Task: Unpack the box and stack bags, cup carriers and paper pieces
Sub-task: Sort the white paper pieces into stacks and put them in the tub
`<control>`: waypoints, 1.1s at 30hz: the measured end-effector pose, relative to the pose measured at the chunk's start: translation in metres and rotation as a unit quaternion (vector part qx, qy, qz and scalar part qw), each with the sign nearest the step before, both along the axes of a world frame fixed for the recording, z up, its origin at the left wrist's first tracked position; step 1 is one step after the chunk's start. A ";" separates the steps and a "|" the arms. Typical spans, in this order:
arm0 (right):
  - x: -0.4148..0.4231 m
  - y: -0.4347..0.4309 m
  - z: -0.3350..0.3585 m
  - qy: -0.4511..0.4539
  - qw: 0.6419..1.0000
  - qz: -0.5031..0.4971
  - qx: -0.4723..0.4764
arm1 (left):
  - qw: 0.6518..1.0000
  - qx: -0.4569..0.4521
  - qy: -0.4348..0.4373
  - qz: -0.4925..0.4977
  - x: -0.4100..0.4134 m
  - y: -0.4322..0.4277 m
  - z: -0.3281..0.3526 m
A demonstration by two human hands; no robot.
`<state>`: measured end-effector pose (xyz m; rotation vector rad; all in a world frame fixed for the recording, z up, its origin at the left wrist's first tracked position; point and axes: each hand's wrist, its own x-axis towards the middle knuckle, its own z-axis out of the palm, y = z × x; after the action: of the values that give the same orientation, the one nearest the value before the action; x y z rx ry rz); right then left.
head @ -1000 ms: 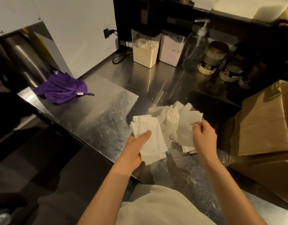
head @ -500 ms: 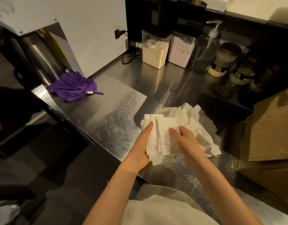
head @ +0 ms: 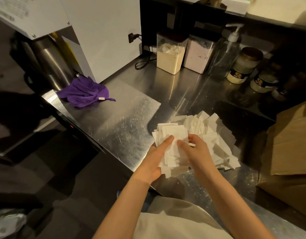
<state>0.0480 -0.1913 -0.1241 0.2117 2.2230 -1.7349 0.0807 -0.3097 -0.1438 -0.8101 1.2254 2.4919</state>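
On the scratched steel tabletop, white paper pieces lay heaped beside a cardboard box. The left hand gripped a bundle of them from beneath; the right hand, close alongside, pinched its top. Light, limp and slippery, they likely needed squeezing by the edges.

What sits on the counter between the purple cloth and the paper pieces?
Nothing. In the head view, only bare, scratched steel counter runs from the cloth to the paper pieces.

A café or shop kitchen: a steel bench, powder tubs, a pump bottle and labelled jars.
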 end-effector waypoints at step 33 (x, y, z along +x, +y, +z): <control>-0.020 0.024 0.011 -0.103 0.986 -0.093 -0.089 | 0.999 0.045 0.030 -0.003 0.000 -0.004 -0.002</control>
<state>0.0281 -0.1676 -0.1132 0.5446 1.9427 -1.8986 0.0807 -0.3137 -0.1460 -0.7126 1.1238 2.5629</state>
